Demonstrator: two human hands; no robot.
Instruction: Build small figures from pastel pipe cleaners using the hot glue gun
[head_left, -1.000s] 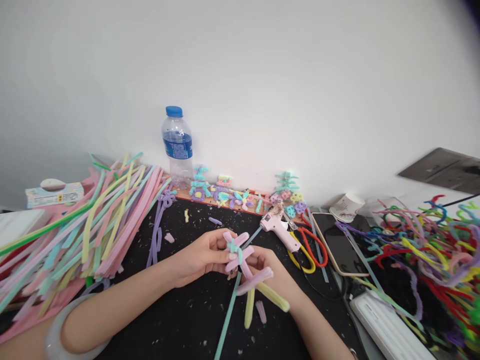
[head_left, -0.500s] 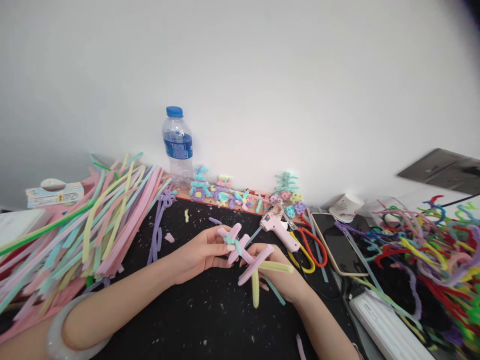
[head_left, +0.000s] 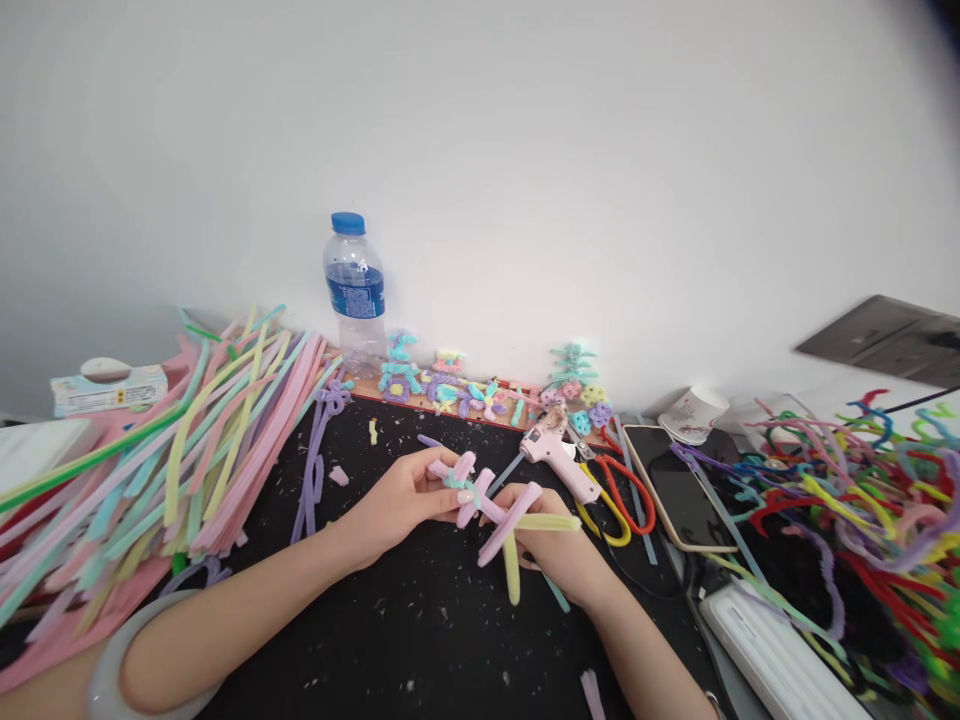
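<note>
Chenille-stem figure (head_left: pixel 510 525), pink with yellow limbs and a mint-wrapped end, held above the black counter (head_left: pixel 360 640) between two hands. Left hand (head_left: pixel 409 505): grip pinching the mint-wrapped end between thumb and fingers. Right hand (head_left: pixel 553 540): just behind the figure; fingertips partly hidden, so whether its grip is closed cannot be told. Far right of the figure, a pink glue gun (head_left: pixel 561 462) lies beside red and yellow scissor handles (head_left: pixel 649 510).
</note>
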